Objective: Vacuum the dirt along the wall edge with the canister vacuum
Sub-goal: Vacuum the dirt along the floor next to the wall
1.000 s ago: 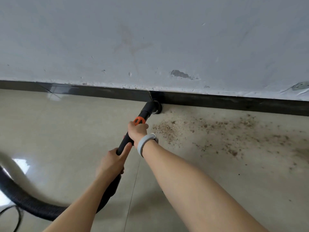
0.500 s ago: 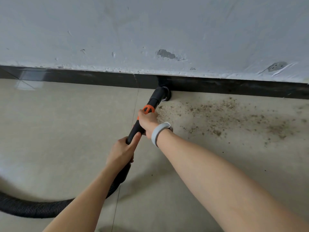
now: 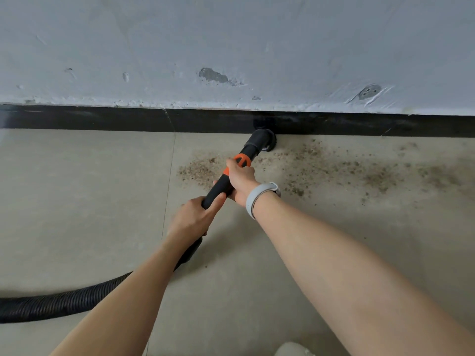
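The black vacuum wand [image 3: 250, 147] with an orange collar [image 3: 241, 160] points at the wall. Its round nozzle [image 3: 266, 140] sits on the floor against the black skirting [image 3: 102, 119]. My right hand [image 3: 240, 179] grips the wand just below the orange collar; a grey wristband is on that wrist. My left hand [image 3: 191, 220] grips the wand lower down, near where the ribbed black hose [image 3: 64, 303] begins. Brown dirt [image 3: 334, 168] lies scattered on the beige tiles right of the nozzle, with a denser patch [image 3: 198, 170] to the left of the wand.
A grey-white wall [image 3: 231, 47] with chipped paint rises above the skirting; a taped-over socket [image 3: 368, 92] is low on the right. The hose trails off to the left edge of the floor. A pale shoe tip [image 3: 293, 349] shows at the bottom.
The nozzle has slid rightward along the skirting into the dirt, and both hands moved with it. A patch of dirt now lies left of the wand.
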